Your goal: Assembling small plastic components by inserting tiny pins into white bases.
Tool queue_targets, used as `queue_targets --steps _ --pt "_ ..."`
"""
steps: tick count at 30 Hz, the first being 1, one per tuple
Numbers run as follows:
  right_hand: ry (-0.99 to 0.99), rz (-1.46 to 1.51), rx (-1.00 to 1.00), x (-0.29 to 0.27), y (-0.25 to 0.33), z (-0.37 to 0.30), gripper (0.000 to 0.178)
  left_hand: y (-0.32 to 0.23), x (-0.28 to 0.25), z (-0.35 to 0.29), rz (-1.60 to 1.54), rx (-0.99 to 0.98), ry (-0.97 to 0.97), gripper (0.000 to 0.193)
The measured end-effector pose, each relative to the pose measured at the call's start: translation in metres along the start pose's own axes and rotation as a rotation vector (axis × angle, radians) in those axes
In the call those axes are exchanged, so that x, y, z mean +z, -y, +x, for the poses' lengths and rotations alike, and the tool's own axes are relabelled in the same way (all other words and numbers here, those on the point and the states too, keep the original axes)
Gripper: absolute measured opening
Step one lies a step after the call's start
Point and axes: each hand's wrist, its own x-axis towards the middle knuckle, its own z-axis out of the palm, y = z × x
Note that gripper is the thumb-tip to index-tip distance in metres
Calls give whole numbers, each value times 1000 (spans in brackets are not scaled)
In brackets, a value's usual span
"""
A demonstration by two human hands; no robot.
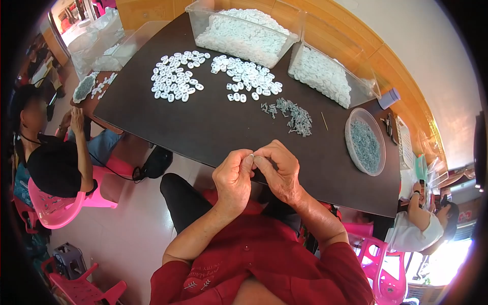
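Observation:
My left hand [233, 179] and my right hand [279, 172] meet at the near edge of the dark table, thumbs and forefingers pinched together. Between the fingertips shows a sliver of a small pale piece [251, 155], mostly hidden, so its kind is unclear. Beyond my hands lies a loose heap of small grey screw-like parts [300, 121]. Farther off, small white oval pieces with dark marks are spread in a left group [175, 77] and a right group [249, 76]. A thin wooden stick [324, 121] lies right of the grey heap.
Clear bins of white pieces [244, 33] [323, 73] line the table's far side. A round tub [349, 140] of grey parts sits at right, near a purple cup [390, 97] and a pliers-like tool [390, 127]. People sit at left [61, 162] and right [419, 223].

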Motion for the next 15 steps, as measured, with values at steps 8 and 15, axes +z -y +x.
queue_targets --steps 8,15 --pt "14 -22 -18 0 -1 2 9 -4 -3 5 -206 -113 13 6" --pt "27 56 107 -2 7 0 9 -3 -6 3 -228 -130 22 8"
